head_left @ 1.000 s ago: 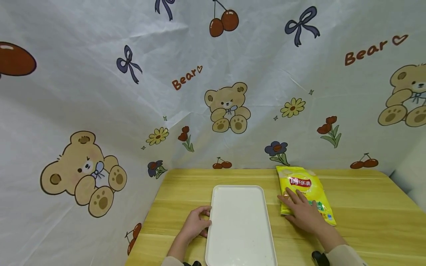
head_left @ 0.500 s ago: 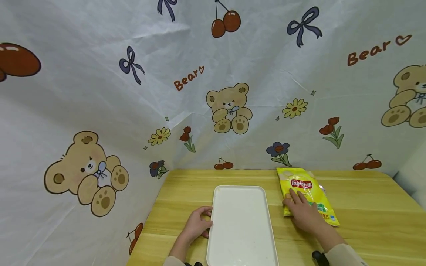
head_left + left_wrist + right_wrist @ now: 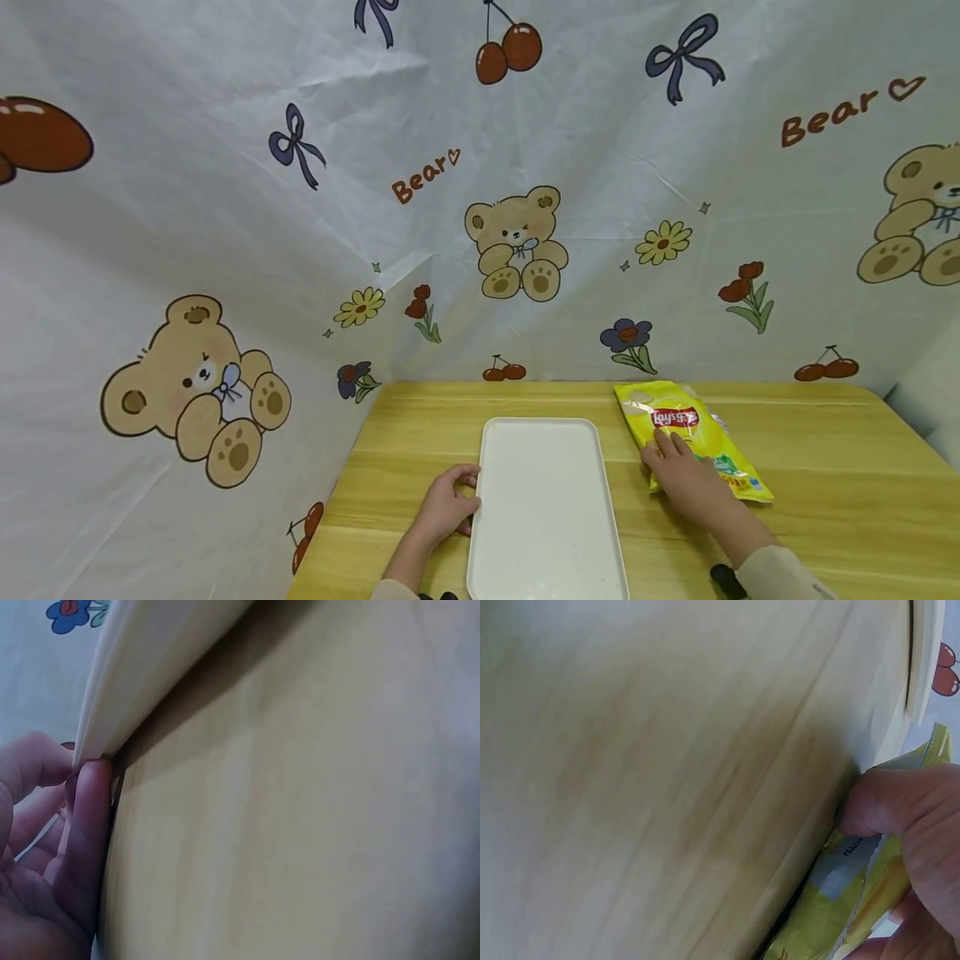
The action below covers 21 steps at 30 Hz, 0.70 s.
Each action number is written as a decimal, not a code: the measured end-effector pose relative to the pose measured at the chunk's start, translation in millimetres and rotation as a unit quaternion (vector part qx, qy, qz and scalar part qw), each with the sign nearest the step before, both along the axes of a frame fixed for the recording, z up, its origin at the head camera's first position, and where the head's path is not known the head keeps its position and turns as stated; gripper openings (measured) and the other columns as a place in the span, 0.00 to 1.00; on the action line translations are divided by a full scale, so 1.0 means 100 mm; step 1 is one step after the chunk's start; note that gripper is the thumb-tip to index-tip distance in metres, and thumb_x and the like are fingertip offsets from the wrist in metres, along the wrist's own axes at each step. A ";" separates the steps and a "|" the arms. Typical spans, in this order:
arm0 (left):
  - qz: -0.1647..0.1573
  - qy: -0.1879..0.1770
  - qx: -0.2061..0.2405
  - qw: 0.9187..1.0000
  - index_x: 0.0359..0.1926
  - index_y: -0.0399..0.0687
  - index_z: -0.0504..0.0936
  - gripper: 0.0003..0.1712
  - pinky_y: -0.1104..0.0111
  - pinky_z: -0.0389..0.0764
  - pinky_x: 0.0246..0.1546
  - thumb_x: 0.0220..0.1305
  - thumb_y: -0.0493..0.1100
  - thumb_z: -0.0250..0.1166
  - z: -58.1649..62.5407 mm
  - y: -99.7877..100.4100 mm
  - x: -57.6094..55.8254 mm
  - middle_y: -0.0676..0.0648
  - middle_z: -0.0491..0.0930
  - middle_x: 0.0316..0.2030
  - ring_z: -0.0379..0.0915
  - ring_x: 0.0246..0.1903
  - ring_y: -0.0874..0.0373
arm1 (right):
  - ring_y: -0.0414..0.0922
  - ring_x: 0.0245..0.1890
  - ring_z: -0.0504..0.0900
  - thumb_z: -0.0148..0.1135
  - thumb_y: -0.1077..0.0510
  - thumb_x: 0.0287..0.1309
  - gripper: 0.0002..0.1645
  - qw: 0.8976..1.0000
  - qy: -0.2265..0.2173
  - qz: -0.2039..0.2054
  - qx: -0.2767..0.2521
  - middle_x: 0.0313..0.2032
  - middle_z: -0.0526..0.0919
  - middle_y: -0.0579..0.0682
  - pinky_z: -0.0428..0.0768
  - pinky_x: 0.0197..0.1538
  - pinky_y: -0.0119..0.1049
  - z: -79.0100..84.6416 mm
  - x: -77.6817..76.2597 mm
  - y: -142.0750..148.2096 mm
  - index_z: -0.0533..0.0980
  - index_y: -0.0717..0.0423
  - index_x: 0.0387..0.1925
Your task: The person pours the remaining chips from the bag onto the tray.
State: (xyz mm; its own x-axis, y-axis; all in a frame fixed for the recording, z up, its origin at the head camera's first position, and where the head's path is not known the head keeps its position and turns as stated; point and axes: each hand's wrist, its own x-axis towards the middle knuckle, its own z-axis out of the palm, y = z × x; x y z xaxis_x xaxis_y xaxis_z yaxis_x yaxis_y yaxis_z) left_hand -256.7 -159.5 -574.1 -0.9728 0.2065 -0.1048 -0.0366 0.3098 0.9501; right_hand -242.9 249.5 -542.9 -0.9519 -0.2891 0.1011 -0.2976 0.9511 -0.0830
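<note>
Slanting lengthwise far-left to near-right, chip bag (image 3: 705, 435)

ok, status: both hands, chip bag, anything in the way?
Left hand holds white tray by left edge. Right hand grips yellow chip bag. Bag right of tray, apart. No obstruction visible between them.

Yellow bag (image 3: 838, 892) in the right grip (image 3: 933, 841)

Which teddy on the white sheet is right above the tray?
The upright tan printed bear in the middle, above the white rectangular tray. The tilted left bear and the cut-off right bear are off to its sides.
</note>
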 end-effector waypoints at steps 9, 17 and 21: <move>0.002 0.001 -0.002 1.000 0.61 0.44 0.76 0.30 0.65 0.80 0.12 0.55 0.29 0.64 0.00 0.02 -0.01 0.43 0.74 0.47 0.68 0.15 0.62 | 0.72 0.64 0.68 0.59 0.70 0.62 0.22 1.000 -0.010 0.001 0.003 0.66 0.69 0.68 0.80 0.42 0.70 0.02 -0.04 0.03 0.78 0.48 0.54; -0.001 -0.003 -0.001 1.000 0.61 0.44 0.76 0.30 0.65 0.81 0.13 0.56 0.29 0.65 0.01 0.01 0.00 0.43 0.73 0.47 0.69 0.18 0.61 | 0.71 0.63 0.70 0.58 0.71 0.63 0.22 0.999 -0.022 0.011 0.024 0.66 0.71 0.66 0.83 0.43 0.65 0.07 -0.03 0.04 0.77 0.50 0.56; -0.001 -0.003 -0.001 1.000 0.61 0.44 0.76 0.30 0.65 0.81 0.14 0.56 0.29 0.65 0.00 0.01 0.00 0.43 0.73 0.47 0.69 0.18 0.61 | 0.70 0.63 0.71 0.58 0.72 0.62 0.23 0.999 -0.017 0.019 0.035 0.66 0.72 0.65 0.83 0.45 0.64 0.08 -0.01 0.04 0.77 0.51 0.56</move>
State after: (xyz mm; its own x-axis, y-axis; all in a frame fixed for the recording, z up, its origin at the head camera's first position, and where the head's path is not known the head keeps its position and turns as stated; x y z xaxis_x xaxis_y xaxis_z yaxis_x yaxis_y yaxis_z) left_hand -256.7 -158.9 -574.2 -0.9719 0.2077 -0.1107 -0.0415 0.3115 0.9493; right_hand -243.5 253.2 -535.0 -0.9424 -0.3311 0.0469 -0.3326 0.9427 -0.0268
